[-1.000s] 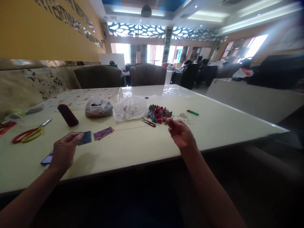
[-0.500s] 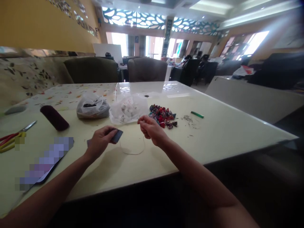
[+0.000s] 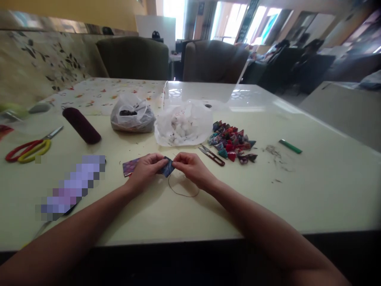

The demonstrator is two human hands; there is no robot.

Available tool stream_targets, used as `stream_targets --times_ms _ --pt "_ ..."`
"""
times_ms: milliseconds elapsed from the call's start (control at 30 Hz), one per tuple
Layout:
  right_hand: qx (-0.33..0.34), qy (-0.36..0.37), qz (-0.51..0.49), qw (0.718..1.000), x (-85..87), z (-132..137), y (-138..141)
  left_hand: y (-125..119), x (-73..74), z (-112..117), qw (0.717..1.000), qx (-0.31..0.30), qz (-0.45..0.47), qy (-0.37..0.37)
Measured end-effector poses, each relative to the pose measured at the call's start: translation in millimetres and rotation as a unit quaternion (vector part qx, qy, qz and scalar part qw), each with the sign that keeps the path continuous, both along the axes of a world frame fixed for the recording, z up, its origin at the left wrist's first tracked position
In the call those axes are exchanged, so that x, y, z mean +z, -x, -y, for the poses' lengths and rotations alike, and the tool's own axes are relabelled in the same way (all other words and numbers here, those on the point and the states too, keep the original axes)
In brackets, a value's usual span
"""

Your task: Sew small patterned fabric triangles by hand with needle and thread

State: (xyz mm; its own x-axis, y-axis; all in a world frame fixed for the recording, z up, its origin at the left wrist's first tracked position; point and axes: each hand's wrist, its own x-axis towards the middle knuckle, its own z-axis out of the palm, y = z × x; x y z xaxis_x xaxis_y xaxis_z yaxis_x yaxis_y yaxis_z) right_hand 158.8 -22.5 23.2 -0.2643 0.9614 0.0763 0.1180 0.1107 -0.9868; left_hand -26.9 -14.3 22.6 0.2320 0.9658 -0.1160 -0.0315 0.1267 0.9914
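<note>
Head view: blue cloth patch (image 3: 168, 167) sits between left hand (image 3: 145, 170), pinching its left side, and right hand (image 3: 193, 169), pinched at right corner, exact hold unclear; both equally near; long axis unclear.

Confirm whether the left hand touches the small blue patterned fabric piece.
Touching: the head view shows the left hand, thumb laid on the blue fabric piece.
</note>
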Motion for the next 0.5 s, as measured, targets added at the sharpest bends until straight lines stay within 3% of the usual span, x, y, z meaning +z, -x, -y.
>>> stream_targets --times_ms 100,267,400,500 --pt "-0.011 -0.01 0.025 1.0 -3.6 1 -5 -2 0.0 2 0.999 0.019 0.015 0.023" --pt "-0.072 -0.055 0.055 0.994 -3.9 6 -10 -1 2.7 7 0.998 0.049 -0.032 -0.012" --pt "-0.068 -0.141 0.094 0.983 -1.4 13 -7 -1 3.2 12 0.996 0.05 -0.06 -0.05" --pt "-0.07 -0.148 0.109 0.98 -0.4 17 -4 -2 3.3 14 0.994 0.046 -0.079 -0.067"
